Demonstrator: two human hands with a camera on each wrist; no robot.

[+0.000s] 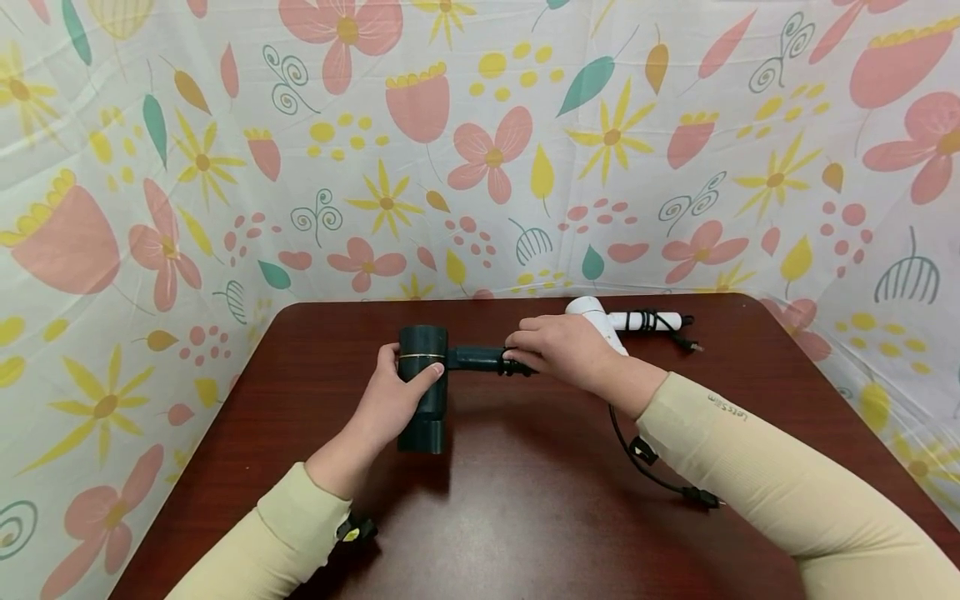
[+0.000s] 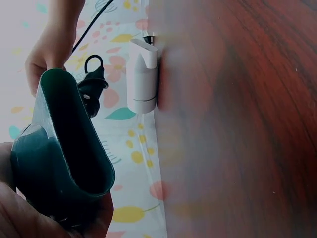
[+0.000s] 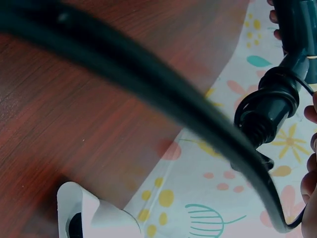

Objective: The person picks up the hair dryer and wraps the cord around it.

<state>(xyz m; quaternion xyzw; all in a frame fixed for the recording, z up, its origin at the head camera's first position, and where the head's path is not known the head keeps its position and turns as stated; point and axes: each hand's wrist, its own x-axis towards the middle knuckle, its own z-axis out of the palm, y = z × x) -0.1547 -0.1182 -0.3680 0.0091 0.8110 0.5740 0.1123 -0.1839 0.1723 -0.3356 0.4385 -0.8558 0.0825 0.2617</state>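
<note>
A dark green hair dryer [image 1: 422,392] is held above the table with its handle pointing right. My left hand [image 1: 386,400] grips the barrel, thumb over the near side. In the left wrist view the dryer's flat nozzle [image 2: 74,134] faces the camera. A black cord [image 3: 277,87] loops around the handle's end. My right hand [image 1: 566,350] is at that end, its fingers curled on the cord. From there the loose cord hangs down to a plug [image 1: 701,497]. Part of the right fingers' hold is hidden in the right wrist view.
Behind my right hand lies a white hair dryer [image 1: 588,310], its own cord wound about its handle [image 1: 645,321]. The dark brown table [image 1: 525,517] meets a flower-printed cloth [image 1: 465,167] at its back and sides.
</note>
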